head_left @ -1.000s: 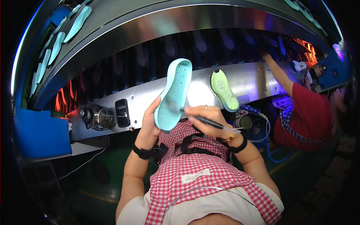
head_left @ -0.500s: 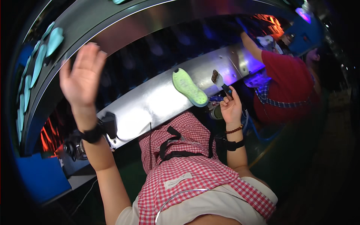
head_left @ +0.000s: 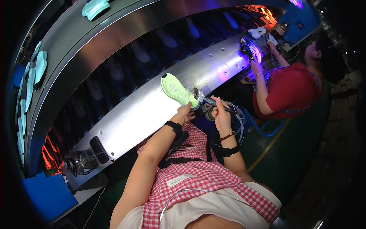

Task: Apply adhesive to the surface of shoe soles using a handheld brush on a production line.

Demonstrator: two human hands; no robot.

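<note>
A pale green shoe sole (head_left: 176,90) lies on the shiny metal ledge before me, its near end reaching the ledge's edge. My left hand (head_left: 185,113) grips that near end; the thumb is on top and the other fingers are mostly hidden. In my right hand (head_left: 221,115) is a flat brush (head_left: 209,100), held by its dark handle. Its bristle end is just right of the sole's near half; whether it touches the sole, I cannot tell.
A curved conveyor (head_left: 63,40) carries several turquoise soles (head_left: 40,66) at the far left. Along the metal ledge (head_left: 126,124) stand a glass jar (head_left: 82,163) and a black rectangular object (head_left: 99,150). A co-worker in a red shirt (head_left: 295,89) works at the right.
My left hand has come down from above the conveyor side and taken hold of the sole. My right hand has moved left and lower, bringing the brush beside the sole.
</note>
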